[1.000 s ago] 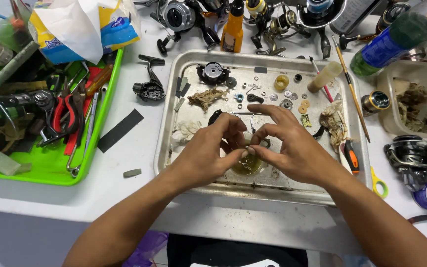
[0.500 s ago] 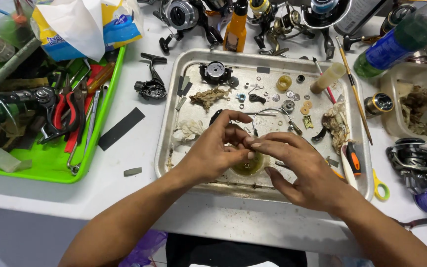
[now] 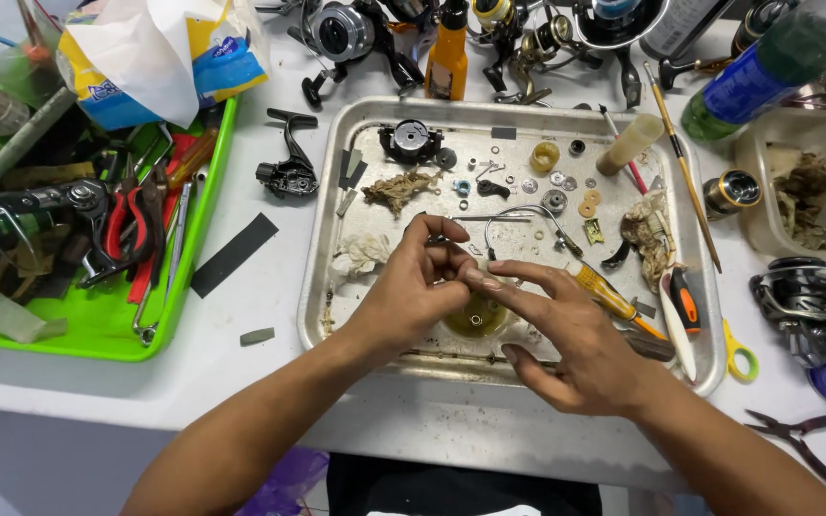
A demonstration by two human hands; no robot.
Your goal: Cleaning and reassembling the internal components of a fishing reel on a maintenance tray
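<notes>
My left hand [image 3: 411, 287] and my right hand [image 3: 580, 339] meet over the front of a shallow metal tray [image 3: 318, 287]. The left fingers are pinched on a small part that is too tiny to identify. The right hand's outstretched fingertips touch that same spot, with its thumb held apart. Just beneath the fingertips sits a small yellowish dish [image 3: 475, 322]. Several washers, gears and other small reel parts [image 3: 537, 182] lie scattered across the tray's far half, along with a bent wire bail [image 3: 518, 215].
A yellow-handled screwdriver [image 3: 612, 294] and an orange-and-black-handled tool [image 3: 684, 308] lie in the tray beside my right hand. A green tray [image 3: 198, 268] of pliers is at left. A black reel body [image 3: 289, 174], an orange bottle [image 3: 448, 57], fishing reels [image 3: 800, 296] and loose pliers [image 3: 805, 438] surround the tray.
My right hand has drawn back toward me and to the right, its fingers opening out. My left hand stays pinched over the dish.
</notes>
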